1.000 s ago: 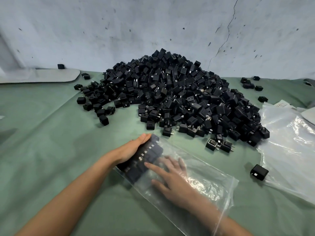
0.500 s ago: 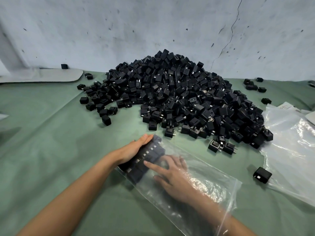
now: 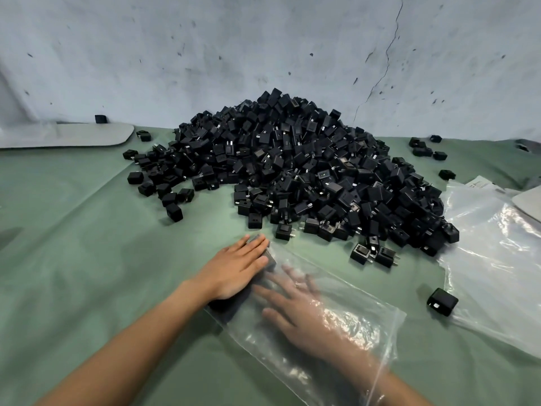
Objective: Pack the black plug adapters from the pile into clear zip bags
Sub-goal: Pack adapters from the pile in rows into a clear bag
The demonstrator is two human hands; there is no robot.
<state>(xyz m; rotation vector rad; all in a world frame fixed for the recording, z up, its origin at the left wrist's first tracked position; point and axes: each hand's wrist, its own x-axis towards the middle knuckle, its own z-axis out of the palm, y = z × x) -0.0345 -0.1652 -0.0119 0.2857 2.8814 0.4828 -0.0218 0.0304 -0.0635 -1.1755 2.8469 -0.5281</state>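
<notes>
If the pile (image 3: 292,177) of black plug adapters slumps forward, strays could land on the clear zip bag (image 3: 336,326) lying just in front of it. The thin film could also slip and let the packed adapters (image 3: 270,259) tip out of line. Left hand (image 3: 234,271) lies flat, fingers straight and together, pressing the bag's closed end over them. Right hand (image 3: 295,315) is inside the bag, fingers spread, gripping nothing.

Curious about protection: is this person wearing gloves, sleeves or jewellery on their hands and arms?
No. The left hand and right hand are bare, both forearms uncovered to the frame edge. No gloves, rings or watch show; the right is blurred through the clear zip bag.
</notes>
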